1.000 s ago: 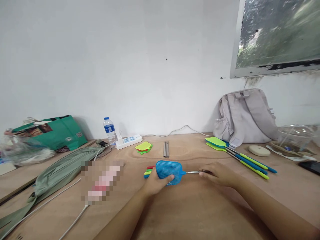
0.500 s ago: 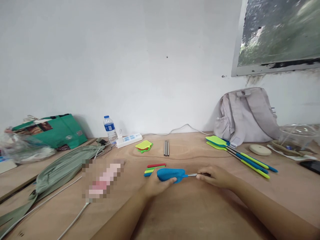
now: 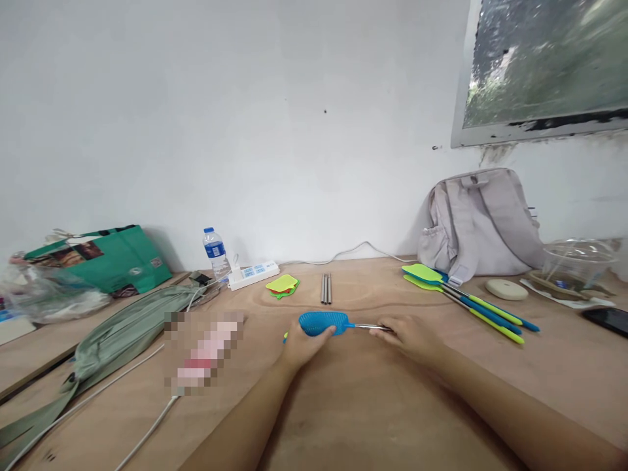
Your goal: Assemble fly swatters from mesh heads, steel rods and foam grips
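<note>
My left hand (image 3: 301, 345) is closed round a blue fly swatter head (image 3: 321, 322), thumb across its near side. From the head's narrow end a metal tube (image 3: 366, 326) runs right into the closed fingers of my right hand (image 3: 407, 335). Behind my left hand the coloured plastic handles are almost wholly hidden; a sliver of yellow and blue shows. Several loose metal tubes (image 3: 326, 289) lie side by side farther back. Left of them is a small pile of yellow, red and green swatter heads (image 3: 282, 285).
Several whole fly swatters (image 3: 471, 301) lie at right, before a grey backpack (image 3: 478, 226). Farther right are a round white object (image 3: 506, 289), a clear plastic container (image 3: 579, 265) and a dark phone (image 3: 608, 320). A power strip (image 3: 254, 275), water bottle (image 3: 214, 252) and green strap bag (image 3: 122, 333) lie left.
Both hands have shifted slightly left and away from me with the blue head and tube. More of the tube shows between the hands, and the coloured handles are now mostly covered.
</note>
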Demonstrator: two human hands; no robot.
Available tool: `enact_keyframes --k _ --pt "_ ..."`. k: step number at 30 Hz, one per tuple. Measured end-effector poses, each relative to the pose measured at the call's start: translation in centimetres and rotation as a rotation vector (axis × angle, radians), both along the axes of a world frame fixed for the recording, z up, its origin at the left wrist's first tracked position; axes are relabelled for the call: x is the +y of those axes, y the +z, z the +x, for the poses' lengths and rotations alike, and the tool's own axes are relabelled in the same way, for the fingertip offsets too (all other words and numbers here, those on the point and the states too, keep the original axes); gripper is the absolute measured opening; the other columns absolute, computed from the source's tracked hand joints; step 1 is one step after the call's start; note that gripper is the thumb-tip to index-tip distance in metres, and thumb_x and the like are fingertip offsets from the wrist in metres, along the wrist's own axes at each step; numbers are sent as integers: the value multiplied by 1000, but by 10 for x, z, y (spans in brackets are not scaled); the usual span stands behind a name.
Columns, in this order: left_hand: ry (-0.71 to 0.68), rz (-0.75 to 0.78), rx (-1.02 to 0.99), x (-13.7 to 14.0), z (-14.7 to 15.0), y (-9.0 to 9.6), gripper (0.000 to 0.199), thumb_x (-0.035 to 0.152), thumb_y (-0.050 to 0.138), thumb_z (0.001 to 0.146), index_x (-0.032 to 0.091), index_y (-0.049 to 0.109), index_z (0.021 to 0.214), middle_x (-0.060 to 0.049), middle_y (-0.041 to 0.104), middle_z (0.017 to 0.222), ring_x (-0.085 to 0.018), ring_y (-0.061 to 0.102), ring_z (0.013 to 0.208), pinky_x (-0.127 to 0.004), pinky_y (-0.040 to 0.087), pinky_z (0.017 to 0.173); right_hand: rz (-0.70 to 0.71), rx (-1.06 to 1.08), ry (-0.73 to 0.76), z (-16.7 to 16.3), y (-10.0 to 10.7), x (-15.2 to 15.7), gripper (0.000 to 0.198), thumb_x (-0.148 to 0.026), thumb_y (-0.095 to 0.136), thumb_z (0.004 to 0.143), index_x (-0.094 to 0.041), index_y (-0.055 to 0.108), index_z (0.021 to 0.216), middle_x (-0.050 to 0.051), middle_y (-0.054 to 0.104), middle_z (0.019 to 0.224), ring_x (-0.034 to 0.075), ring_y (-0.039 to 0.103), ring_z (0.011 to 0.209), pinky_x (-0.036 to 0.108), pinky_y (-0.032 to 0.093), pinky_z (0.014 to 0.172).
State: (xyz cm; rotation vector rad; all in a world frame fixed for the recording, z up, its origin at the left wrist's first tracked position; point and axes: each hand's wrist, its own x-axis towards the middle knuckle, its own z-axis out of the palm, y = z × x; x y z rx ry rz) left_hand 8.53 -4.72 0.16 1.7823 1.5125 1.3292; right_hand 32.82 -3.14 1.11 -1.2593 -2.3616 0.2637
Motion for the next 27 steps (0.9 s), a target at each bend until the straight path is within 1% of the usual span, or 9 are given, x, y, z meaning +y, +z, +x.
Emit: enact_keyframes --k 3,5,8,11,14,17,21,24,27 --pt "-26 168 208 6 -14 8 35 33 66 62 17 55 91 -3 59 83 -18 56 78 -32 46 71 54 17 -62 5 -2 5 38 -52 41 78 -20 54 62 4 59 62 14 48 57 25 24 50" --pt "-54 249 325 8 -25 14 30 33 63 66 17 54 89 -3 56 83 -17 53 78 -32 44 71 87 59 -103 12 -4 10 36 -51 45 76 -19 49 60 1 55 57 13 44 53 24 22 49" --pt "-110 254 412 8 -36 19 16 33 55 74 17 54 77 -3 52 79 -17 50 77 -30 42 69 123 196 -192 23 -9 20 33 -48 49 73 -20 41 58 -2 46 51 11 38 49 24 20 47" --pt "-163 205 472 7 -38 19 17 31 50 77 17 57 70 -3 53 78 -17 50 78 -30 40 71 125 445 -256 30 -14 29 37 -47 49 73 -20 32 53 -5 35 48 10 34 48 24 21 47" --pt "-213 136 586 7 -37 17 17 33 53 75 19 62 72 -3 54 78 -17 51 77 -29 39 70 -7 805 -299 32 -20 35 40 -50 46 74 -21 31 51 -5 30 46 9 30 44 24 21 44" --pt "-236 87 662 7 -35 16 17 34 54 74 20 63 75 -3 58 78 -18 53 76 -29 39 68 -202 1138 -231 30 -23 39 44 -52 48 73 -22 29 47 -6 26 42 9 27 40 25 23 42" --pt "-270 34 673 4 -33 20 20 35 50 76 19 62 76 -3 62 79 -17 55 76 -26 39 66 -290 1316 -87 28 -26 44 43 -52 52 70 -21 34 45 -5 33 43 10 36 45 25 34 48" --pt "-346 6 669 0 -31 25 20 33 49 76 19 62 75 -3 63 78 -16 55 74 -25 40 65 -314 1382 -96 28 -28 48 39 -54 54 66 -20 45 48 -2 45 51 13 46 56 27 40 57" --pt "-419 37 679 -3 -29 29 17 31 50 75 19 62 74 -3 62 76 -16 54 75 -26 40 68 -333 1372 -150 28 -31 49 33 -52 56 63 -20 54 56 2 54 64 16 51 69 29 43 66"
